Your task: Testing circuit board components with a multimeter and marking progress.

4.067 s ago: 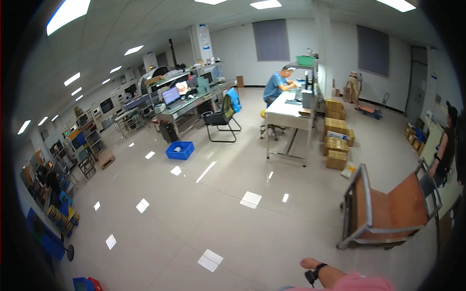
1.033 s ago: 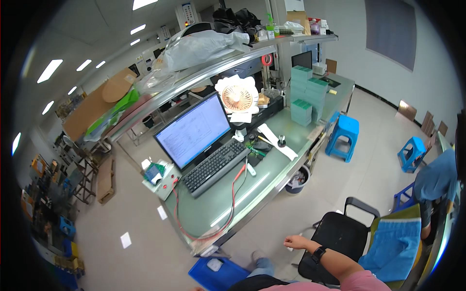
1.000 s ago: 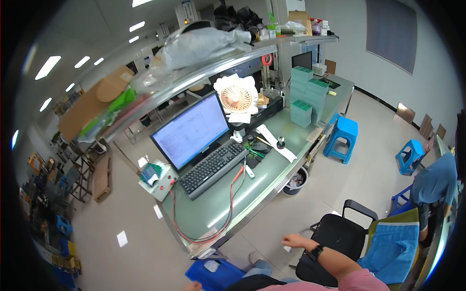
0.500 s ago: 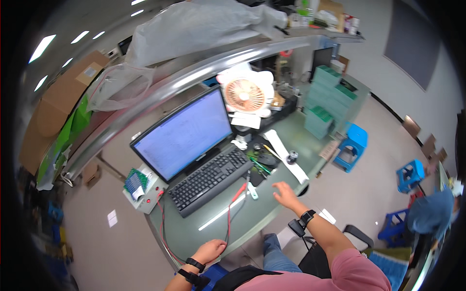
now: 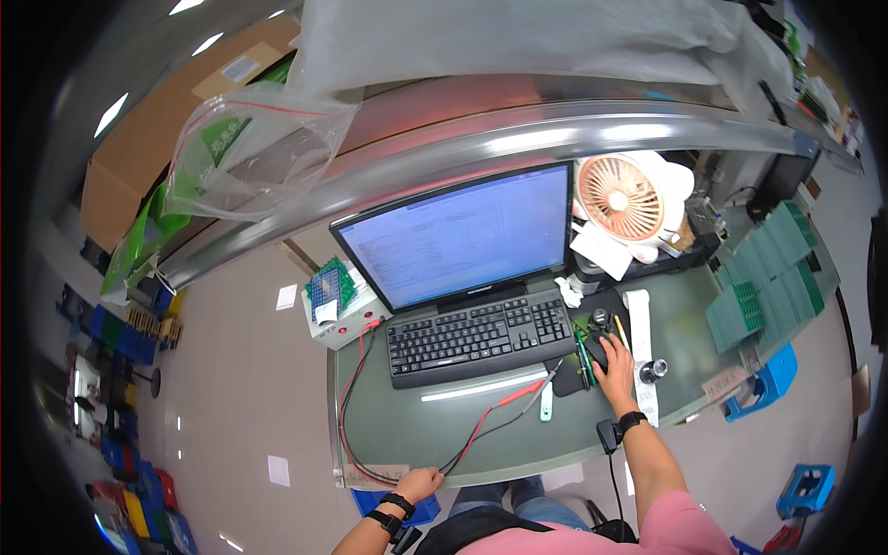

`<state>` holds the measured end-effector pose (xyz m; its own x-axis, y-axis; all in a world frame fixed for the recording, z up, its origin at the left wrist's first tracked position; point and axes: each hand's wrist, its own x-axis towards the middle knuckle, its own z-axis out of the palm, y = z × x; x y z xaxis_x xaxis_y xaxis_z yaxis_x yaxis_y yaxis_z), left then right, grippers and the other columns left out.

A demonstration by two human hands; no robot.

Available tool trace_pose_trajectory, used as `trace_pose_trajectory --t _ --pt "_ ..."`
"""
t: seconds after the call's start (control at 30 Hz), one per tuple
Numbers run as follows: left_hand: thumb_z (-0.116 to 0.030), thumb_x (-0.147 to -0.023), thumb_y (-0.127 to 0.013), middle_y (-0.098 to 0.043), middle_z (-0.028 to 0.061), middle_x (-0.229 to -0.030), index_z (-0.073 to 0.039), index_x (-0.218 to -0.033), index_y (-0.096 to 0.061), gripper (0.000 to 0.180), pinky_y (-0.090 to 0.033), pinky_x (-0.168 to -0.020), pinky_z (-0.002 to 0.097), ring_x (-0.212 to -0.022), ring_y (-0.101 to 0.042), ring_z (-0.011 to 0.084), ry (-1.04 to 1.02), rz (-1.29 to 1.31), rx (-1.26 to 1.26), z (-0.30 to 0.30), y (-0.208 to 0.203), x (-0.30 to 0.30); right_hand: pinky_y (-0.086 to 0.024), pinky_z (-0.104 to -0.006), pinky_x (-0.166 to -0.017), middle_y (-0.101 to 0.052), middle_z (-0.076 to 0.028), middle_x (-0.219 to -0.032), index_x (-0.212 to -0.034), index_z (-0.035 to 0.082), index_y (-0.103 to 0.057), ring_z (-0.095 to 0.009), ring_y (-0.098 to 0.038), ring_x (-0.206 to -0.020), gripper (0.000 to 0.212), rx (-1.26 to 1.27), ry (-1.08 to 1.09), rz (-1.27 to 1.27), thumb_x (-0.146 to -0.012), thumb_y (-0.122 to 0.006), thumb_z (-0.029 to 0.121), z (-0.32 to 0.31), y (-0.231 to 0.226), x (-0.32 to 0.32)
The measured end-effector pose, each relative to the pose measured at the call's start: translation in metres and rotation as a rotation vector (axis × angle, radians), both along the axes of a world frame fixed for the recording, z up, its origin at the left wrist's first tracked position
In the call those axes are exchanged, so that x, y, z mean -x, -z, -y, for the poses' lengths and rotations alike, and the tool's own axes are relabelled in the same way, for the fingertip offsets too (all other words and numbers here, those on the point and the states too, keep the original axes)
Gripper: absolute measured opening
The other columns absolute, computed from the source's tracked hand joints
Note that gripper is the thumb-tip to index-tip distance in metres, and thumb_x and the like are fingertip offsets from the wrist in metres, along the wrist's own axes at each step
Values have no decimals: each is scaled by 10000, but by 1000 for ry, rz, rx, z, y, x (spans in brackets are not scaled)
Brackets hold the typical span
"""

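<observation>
My right hand (image 5: 615, 372) rests over a black computer mouse (image 5: 599, 346) on a dark mat, its fingers along the mouse. My left hand (image 5: 419, 484) lies curled at the table's front edge, against a pair of red and black test leads (image 5: 347, 407); whether the fingers hold them is hidden. The leads run from a white box (image 5: 347, 322) to a red-handled probe (image 5: 520, 394) and a dark one on the tabletop. A black keyboard (image 5: 479, 338) stands before the lit monitor (image 5: 458, 236). Green pens (image 5: 585, 363) lie left of the mouse, and a pale green tool (image 5: 546, 403) nearer me.
A white fan (image 5: 618, 199) stands right of the monitor. A paper strip (image 5: 640, 324) and a small black-and-silver cylinder (image 5: 654, 371) lie right of my right hand. Green racks (image 5: 772, 277) fill the table's right end. A metal-edged shelf (image 5: 518, 139) with plastic bags spans above.
My right hand has moved from the air over the table's front edge onto the mouse. My left hand stays by the leads. The whole view has turned leftward.
</observation>
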<state>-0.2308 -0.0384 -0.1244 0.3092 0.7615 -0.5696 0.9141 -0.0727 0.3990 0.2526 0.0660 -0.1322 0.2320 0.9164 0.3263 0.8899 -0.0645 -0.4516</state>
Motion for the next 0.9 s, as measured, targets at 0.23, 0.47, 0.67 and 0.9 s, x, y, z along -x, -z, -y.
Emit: trace_pose_trajectory --t 0.23,0.47,0.67,0.9 --pt "-378 -914 -465 -663 214 -863 -49 -904 -657 382 -484 -772 500 -839 -622 421 -61 -32 -13 -4 -6 -7 -325 -451 -1037 -404 -111 -1399 -1307 185 -509 -335 -408 -1245 596 -14 -8 -17 -743 -680 94 2 5 -1" --pt "-366 -901 -464 -671 207 -883 -57 -888 -674 373 -489 -779 510 -846 -629 412 -97 -59 23 -11 -14 -15 -330 -448 -1039 -421 -120 -1375 -1232 179 -561 -343 -403 -1250 510 -50 -49 23 -744 -667 72 1 6 -5" --pt "-369 -900 -468 -672 208 -878 -57 -875 -682 380 -490 -784 506 -850 -632 410 -93 -61 52 -12 -9 -14 -337 -450 -1034 -427 -120 -1367 -1201 172 -577 -344 -412 -1238 479 -56 -33 6 -743 -671 71 1 8 -6" --pt "-368 -896 -478 -669 218 -881 -55 -887 -685 375 -487 -786 511 -851 -629 416 -99 -48 65 -13 -5 -12 -344 -453 -1031 -429 -120 -1360 -1210 174 -577 -346 -412 -1235 487 -61 -24 2 -745 -675 66 2 6 -5"
